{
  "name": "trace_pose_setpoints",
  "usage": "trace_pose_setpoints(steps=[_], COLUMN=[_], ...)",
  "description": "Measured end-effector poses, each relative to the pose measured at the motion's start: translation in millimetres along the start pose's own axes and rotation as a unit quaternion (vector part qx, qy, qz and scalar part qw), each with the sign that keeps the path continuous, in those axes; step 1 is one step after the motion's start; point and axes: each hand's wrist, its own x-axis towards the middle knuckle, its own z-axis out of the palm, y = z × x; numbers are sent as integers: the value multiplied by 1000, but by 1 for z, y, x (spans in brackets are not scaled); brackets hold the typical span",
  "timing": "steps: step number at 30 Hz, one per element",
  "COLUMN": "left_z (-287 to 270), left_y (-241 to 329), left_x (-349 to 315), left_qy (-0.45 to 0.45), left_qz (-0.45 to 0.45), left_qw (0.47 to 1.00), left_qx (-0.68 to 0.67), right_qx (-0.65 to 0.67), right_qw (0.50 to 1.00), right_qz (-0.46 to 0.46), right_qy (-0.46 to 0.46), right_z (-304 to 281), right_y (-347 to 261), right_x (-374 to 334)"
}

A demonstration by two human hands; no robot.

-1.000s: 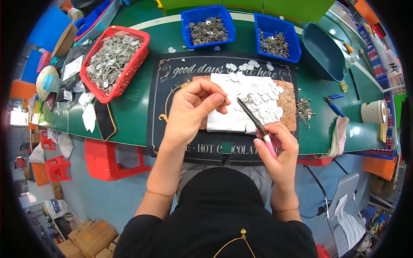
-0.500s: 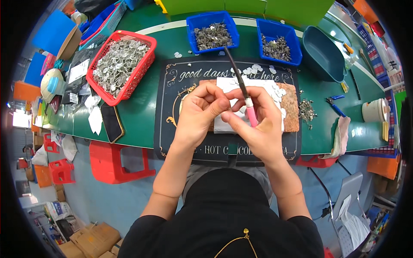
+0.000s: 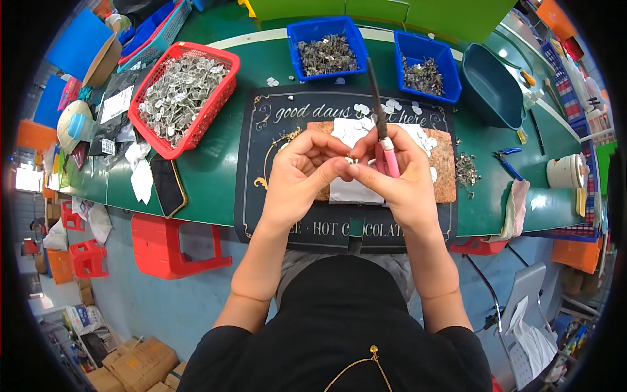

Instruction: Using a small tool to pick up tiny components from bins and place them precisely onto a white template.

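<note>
My left hand [image 3: 295, 183] pinches a tiny pale piece [image 3: 351, 159] between thumb and fingertips, too small to name. My right hand [image 3: 410, 181] meets it there, its thumb tip against the left fingertips. Tucked in the right hand is a slim tool with a pink handle [image 3: 392, 159], a white collar and a long dark shaft slanting up and away. Below both hands, a white pad [image 3: 354, 193] rests on a speckled brown slab [image 3: 445, 166], partly covered by the hands. Small flat white pieces [image 3: 418, 135] lie scattered on it. Underneath is a black printed mat [image 3: 261, 153].
A red basket [image 3: 185, 151] of small metal-and-clear parts stands left, beside a phone [image 3: 168, 185]. Two blue bins [image 3: 326, 77] [image 3: 450, 97] of small metal parts stand behind. To the right are a metal pile [image 3: 466, 170], blue-handled pliers [image 3: 511, 168], a cloth and a teal tub [image 3: 493, 91].
My thumbs and fingertips have come closer together, and the pale piece now shows between them. The pink-handled tool has shifted right and stands more upright.
</note>
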Motion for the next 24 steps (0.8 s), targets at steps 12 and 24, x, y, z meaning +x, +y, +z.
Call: trace_pose_setpoints(steps=[12,24], left_z=[4,17], left_y=[-5,-6], left_x=[-2,-4], left_qy=[25,116], left_qz=[30,34], left_qw=[999,980], left_qx=[5,160], right_qx=[44,-56], right_qw=[999,996], right_qz=[4,-52], right_qy=[6,54], right_z=[-1,5], right_y=[1,1], right_x=[-2,-6])
